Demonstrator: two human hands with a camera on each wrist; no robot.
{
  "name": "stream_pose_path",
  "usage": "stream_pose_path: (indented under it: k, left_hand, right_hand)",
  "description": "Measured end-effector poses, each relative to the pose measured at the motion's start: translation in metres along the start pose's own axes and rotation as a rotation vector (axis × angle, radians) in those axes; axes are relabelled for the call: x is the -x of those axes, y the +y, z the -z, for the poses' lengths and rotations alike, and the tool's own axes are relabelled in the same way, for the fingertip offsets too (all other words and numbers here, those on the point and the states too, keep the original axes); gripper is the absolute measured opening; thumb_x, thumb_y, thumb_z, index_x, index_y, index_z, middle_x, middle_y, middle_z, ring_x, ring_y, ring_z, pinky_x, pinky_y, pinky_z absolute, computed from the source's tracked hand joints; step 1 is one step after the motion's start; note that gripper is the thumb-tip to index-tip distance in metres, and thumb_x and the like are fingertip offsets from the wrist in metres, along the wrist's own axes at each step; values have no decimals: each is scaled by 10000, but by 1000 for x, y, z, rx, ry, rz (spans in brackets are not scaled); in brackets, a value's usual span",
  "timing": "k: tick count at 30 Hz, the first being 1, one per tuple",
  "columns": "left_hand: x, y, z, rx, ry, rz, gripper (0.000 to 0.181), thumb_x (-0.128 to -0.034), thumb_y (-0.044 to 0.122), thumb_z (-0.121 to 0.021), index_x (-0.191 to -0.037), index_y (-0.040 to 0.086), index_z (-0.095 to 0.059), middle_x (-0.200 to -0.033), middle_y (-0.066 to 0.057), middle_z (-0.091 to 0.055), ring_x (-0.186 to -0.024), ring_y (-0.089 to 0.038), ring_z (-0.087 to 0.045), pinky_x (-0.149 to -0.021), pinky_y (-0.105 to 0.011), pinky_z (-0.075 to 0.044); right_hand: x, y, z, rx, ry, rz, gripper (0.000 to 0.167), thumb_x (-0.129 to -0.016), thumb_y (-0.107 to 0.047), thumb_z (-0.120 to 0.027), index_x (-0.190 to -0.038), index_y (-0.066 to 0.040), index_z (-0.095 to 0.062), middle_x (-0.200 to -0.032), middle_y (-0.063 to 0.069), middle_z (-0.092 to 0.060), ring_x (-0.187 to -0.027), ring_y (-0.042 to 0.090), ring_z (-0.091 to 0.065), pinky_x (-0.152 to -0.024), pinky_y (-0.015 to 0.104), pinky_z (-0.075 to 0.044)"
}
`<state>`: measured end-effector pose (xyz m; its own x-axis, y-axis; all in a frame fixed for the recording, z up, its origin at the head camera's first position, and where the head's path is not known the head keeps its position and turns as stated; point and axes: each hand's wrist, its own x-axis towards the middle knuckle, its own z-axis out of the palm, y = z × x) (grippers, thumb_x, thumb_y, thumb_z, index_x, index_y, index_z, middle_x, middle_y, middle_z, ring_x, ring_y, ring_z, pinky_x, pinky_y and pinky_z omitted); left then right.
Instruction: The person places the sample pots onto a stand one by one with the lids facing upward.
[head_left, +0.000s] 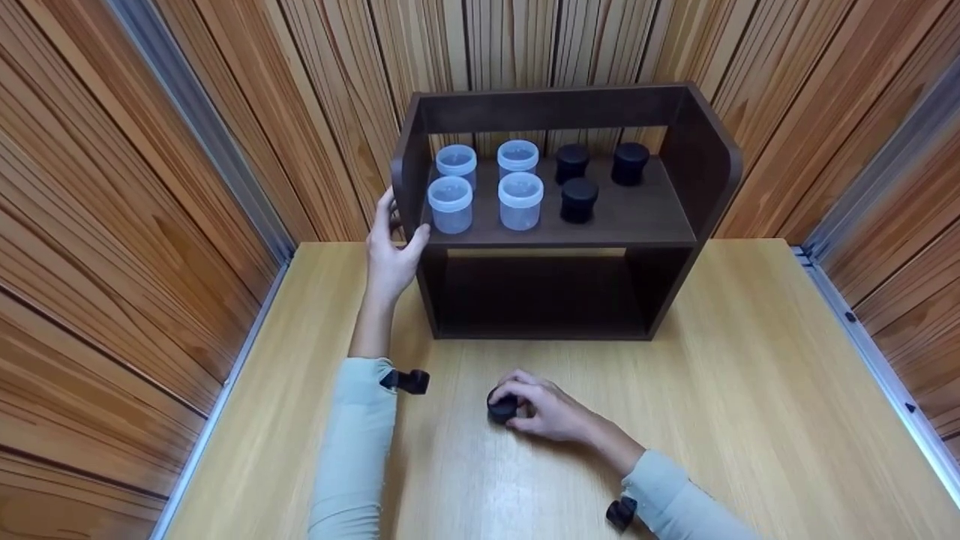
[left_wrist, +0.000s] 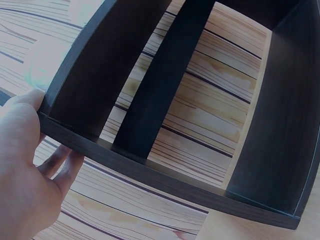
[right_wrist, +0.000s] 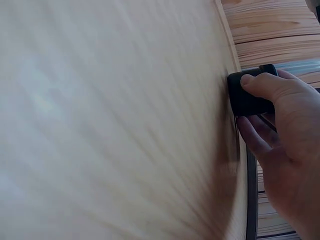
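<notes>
My left hand (head_left: pixel 391 262) grips the left side panel of a dark brown two-tier shelf (head_left: pixel 566 244), thumb at the front edge and fingers on the outer face. The left wrist view shows that hand (left_wrist: pixel 30 165) at the panel's edge (left_wrist: pixel 165 180). Down on the table, my right hand (head_left: pixel 551 409) holds a small black lidded jar (head_left: pixel 501 407) between thumb and fingers. In the right wrist view, the jar (right_wrist: pixel 252 92) is upright against the tabletop or very close to it; I cannot tell which.
Several translucent jars (head_left: pixel 520 202) stand in two columns on the left of the upper tier. Three black jars (head_left: pixel 579 201) stand to their right. The shelf rests at the back of a light wooden table (head_left: pixel 750 360), with wood-patterned walls (head_left: pixel 112 187) around it.
</notes>
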<state>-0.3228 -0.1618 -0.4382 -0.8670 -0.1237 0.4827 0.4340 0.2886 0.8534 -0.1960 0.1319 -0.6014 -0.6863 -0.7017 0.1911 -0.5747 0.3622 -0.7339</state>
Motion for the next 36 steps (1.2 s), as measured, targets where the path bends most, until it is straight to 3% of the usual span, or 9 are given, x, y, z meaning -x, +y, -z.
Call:
stream_pose_path:
  k: [7,15,22,28,33,36]
  left_hand:
    - [0,0,-1,5,8,-2,714,-1004,104,-762,-1660,72,-483,-1583,-224,-627,-1315,-404,-696,-906,-406,-609]
    - [1,-1,-1,15,20,-14,718,-986,78,-769,-1651,57,-498,-1560,-232,-645,-1267,-423,-708,-990,-303,-549]
    - [1,-3,-2,9,27,-25,710,-983,85,-764,-1641,39,-501,-1568,-242,-639,-1278,-429,-713,-1007,-319,-560]
    - [0,-3,-1,12,20,-27,708,-990,88,-758,-1645,38,-493,-1557,-251,-638,-1311,-434,-691,-1058,-408,-573]
    - [0,-4,-1,10,24,-31,703,-990,86,-757,-1642,47,-498,-1544,-251,-645,-1294,-426,-693,-997,-466,-603]
    - [0,-2,0,1,18,-24,703,-995,93,-757,-1647,63,-497,-1557,-237,-640,-1295,-404,-692,-913,-330,-615]
  right_hand:
    - [0,2,-2,-9,9,-6,431,-944,-8,-845,-1317,-202,-749,-1357,87,-709,-1202,238,-706,-925,249,-621]
    - [1,0,-3,-55,21,-3,421,-952,-5,-839,-1319,-191,-748,-1338,104,-704,-1154,183,-692,-878,258,-652]
    - [-1,-6,3,-140,53,-12,419,-951,11,-831,-1332,-151,-767,-1362,171,-702,-1220,311,-727,-928,342,-693]
    - [-6,-17,19,-260,115,-35,404,-969,34,-802,-1361,-54,-761,-1420,262,-635,-1230,389,-735,-998,424,-695]
    - [-11,-25,33,-313,222,-7,410,-937,67,-810,-1341,18,-760,-1409,306,-636,-1200,158,-728,-1002,369,-687]
    - [-13,-27,40,-303,287,44,401,-914,87,-823,-1308,28,-770,-1363,310,-662,-1211,37,-673,-982,277,-665]
